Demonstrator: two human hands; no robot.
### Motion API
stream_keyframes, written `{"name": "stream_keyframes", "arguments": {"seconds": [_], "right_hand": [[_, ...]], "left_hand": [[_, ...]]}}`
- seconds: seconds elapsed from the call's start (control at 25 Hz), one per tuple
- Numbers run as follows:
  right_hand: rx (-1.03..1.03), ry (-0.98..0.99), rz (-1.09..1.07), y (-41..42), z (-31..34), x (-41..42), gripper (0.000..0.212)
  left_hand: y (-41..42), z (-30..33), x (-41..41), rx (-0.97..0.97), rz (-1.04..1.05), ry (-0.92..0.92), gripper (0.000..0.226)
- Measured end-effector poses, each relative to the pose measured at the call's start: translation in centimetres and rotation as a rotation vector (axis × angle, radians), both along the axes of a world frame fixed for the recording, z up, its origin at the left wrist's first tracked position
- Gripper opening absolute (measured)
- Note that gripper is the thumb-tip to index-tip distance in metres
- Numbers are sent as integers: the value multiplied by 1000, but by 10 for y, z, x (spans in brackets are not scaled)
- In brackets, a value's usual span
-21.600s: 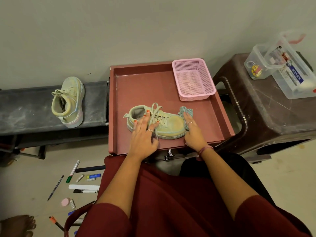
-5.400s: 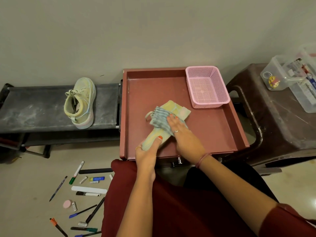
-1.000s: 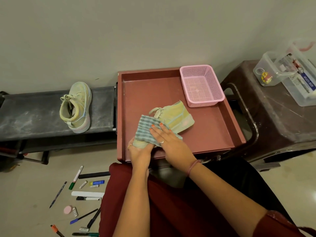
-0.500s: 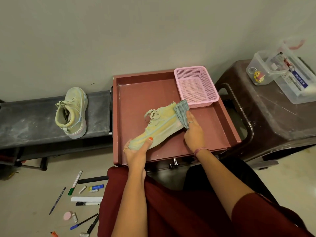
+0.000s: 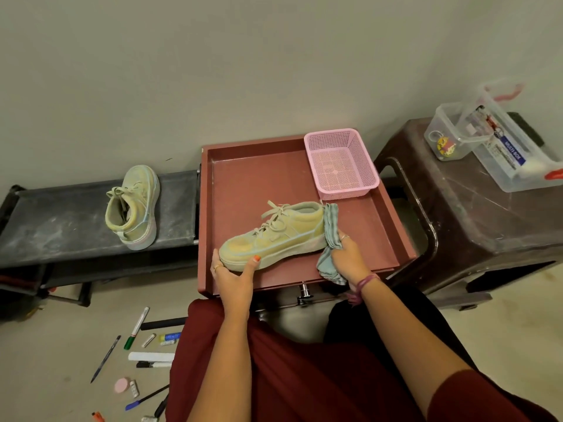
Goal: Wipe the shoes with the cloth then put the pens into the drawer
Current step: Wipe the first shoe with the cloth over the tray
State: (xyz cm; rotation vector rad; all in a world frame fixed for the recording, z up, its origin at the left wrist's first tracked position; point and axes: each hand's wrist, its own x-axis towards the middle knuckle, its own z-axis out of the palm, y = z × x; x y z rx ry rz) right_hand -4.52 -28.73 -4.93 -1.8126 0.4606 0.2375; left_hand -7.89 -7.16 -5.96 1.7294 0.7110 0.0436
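A pale green sneaker (image 5: 275, 236) lies in the open red-brown drawer (image 5: 387, 208), toe toward me on the left. My left hand (image 5: 234, 275) grips its toe, thumb on the sole edge. My right hand (image 5: 347, 257) holds a striped grey-blue cloth (image 5: 331, 226) against the sneaker's heel. The second sneaker (image 5: 134, 205) stands on the dark bench (image 5: 61, 220) to the left. Several pens and markers (image 5: 137, 327) lie scattered on the floor at lower left.
A pink mesh basket (image 5: 341, 162) sits in the drawer's far right corner. A brown plastic stool (image 5: 475, 220) on the right carries clear plastic boxes (image 5: 502, 147). My lap in dark red cloth (image 5: 274, 376) fills the foreground. The drawer knob (image 5: 304, 292) faces me.
The sneaker has been turned upright onto its sole. My right hand moved the cloth lower around the heel; my left hand keeps hold of the toe.
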Motion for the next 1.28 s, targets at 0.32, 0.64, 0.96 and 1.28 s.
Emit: {"name": "stream_keyframes", "arguments": {"seconds": [0.32, 0.64, 0.96, 1.28], "right_hand": [[396, 141, -151, -6, 10, -21, 67], [619, 181, -239, -18, 8, -32, 67], [215, -1, -89, -27, 41, -29, 45], [-757, -647, 354, 25, 92, -49, 67]], "left_hand": [[-28, 14, -12, 375, -195, -30, 87], [-112, 24, 10, 1016, -725, -266, 51], [-75, 43, 23, 704, -612, -456, 19], [-63, 81, 15, -68, -321, -460, 14]]}}
